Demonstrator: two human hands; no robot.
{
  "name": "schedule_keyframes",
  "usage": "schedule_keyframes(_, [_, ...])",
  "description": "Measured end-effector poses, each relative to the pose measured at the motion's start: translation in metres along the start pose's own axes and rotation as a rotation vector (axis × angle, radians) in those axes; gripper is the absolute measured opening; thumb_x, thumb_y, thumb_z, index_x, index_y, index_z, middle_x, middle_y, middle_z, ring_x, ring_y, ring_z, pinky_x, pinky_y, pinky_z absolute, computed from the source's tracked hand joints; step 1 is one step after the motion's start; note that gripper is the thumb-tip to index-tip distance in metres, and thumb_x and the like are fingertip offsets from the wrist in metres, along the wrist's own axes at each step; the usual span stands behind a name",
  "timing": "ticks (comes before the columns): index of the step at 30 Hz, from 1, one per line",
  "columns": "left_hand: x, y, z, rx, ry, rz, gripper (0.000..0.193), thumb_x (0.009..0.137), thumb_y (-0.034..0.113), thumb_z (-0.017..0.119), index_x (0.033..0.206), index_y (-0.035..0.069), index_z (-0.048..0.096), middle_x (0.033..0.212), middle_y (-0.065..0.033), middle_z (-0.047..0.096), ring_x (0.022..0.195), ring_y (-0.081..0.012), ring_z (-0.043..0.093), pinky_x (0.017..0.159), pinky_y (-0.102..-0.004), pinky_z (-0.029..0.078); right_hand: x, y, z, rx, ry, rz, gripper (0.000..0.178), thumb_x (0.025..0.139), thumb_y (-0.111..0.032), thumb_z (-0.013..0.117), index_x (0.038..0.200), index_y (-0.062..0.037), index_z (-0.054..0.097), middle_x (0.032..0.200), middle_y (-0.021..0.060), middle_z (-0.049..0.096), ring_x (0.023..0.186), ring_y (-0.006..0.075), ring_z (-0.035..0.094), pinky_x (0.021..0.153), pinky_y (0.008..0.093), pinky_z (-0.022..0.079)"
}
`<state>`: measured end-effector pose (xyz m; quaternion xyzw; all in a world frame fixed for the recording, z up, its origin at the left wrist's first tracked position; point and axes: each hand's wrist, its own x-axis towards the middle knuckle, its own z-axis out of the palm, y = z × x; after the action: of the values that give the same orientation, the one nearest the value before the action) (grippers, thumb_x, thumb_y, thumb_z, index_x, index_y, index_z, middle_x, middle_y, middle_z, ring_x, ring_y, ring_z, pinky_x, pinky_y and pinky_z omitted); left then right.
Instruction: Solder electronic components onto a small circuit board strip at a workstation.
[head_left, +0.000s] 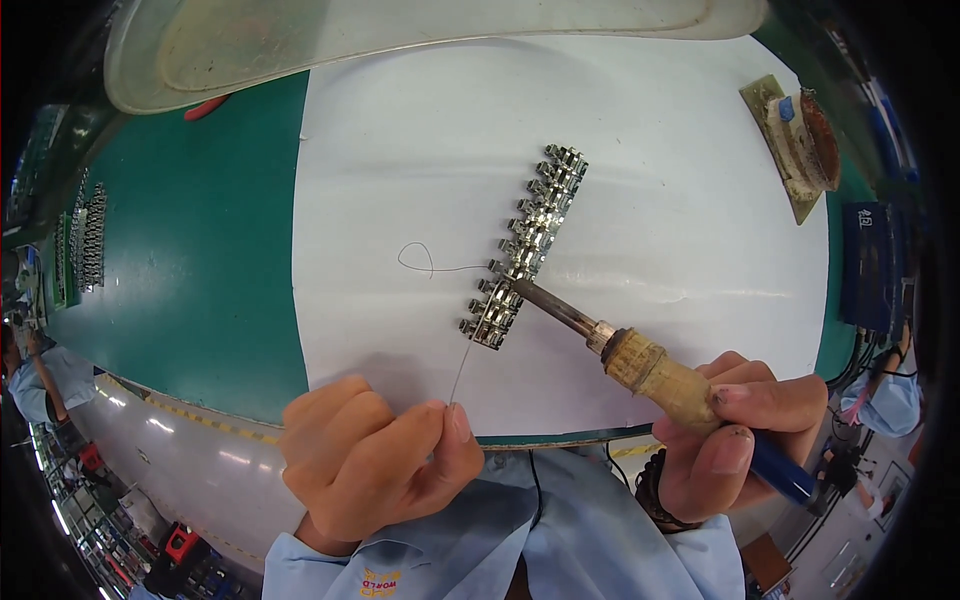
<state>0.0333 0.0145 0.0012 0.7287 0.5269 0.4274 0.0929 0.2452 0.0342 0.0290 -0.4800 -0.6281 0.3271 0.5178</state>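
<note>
A row of small shiny metal connectors (540,225) lies slantwise on the white sheet (380,190). My right hand (735,440) is closed around the handle of a soldering iron (645,368), which has yellowish wrapping and a blue end. The iron's tip rests at the lower-middle part of the row. Between thumb and forefinger, my left hand (375,455) pinches a thin wire (461,373) that runs up to the row's near end. A fine looped wire (415,250) sticks out from the row's left side; I cannot tell whether both are one piece.
A cloudy plastic tray (430,25) spans the far edge. At far right stand a worn holder on a board (800,150) and a dark blue box (868,270). Red-handled pliers or a similar tool (205,108) and more connector strips (90,240) lie left. People sit at both sides.
</note>
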Motion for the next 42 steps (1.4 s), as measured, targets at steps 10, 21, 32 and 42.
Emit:
schedule_keyframes(10, [-0.003, 0.001, -0.004, -0.034, 0.036, -0.009, 0.019, 0.061, 0.001, 0.066, 0.074, 0.008, 0.055, 0.049, 0.0026, 0.034, 0.039, -0.0128, 0.029, 0.038, -0.0243, 0.021, -0.009, 0.005, -0.004, 0.023, 0.115, -0.184, 0.028, 0.087, -0.025, 0.056, 0.090, -0.0003, 0.043, 0.062, 0.0060, 0.048, 0.049, 0.0122, 0.055, 0.052, 0.0248, 0.045])
schedule_keyframes(21, [-0.005, -0.002, -0.004, -0.044, 0.007, -0.004, 0.018, 0.061, 0.001, 0.065, 0.074, 0.008, 0.054, 0.048, 0.0029, 0.033, 0.038, -0.0130, 0.029, 0.038, -0.0245, 0.021, -0.013, -0.004, 0.001, -0.084, 0.030, -0.161, 0.026, 0.084, -0.019, 0.061, 0.093, -0.0017, 0.043, 0.061, 0.0069, 0.059, 0.054, 0.0137, 0.058, 0.058, 0.0254, 0.048])
schedule_keyframes(32, [0.000, -0.001, 0.000, -0.042, 0.015, -0.002, 0.018, 0.063, 0.001, 0.065, 0.075, 0.007, 0.054, 0.047, 0.0029, 0.033, 0.037, -0.0127, 0.028, 0.037, -0.0246, 0.021, -0.006, -0.008, -0.009, -0.164, -0.224, -0.140, 0.029, 0.082, -0.014, 0.063, 0.100, -0.0028, 0.042, 0.068, 0.0086, 0.062, 0.058, 0.0146, 0.061, 0.059, 0.0261, 0.049])
schedule_keyframes(42, [0.002, 0.003, -0.001, -0.038, -0.006, 0.028, 0.017, 0.064, 0.001, 0.066, 0.076, 0.006, 0.055, 0.049, 0.0024, 0.036, 0.037, -0.0129, 0.030, 0.036, -0.0249, 0.022, -0.010, -0.008, -0.013, -0.136, -0.210, -0.164, 0.030, 0.084, -0.016, 0.061, 0.101, -0.0031, 0.041, 0.069, 0.0092, 0.062, 0.058, 0.0153, 0.061, 0.060, 0.0272, 0.049])
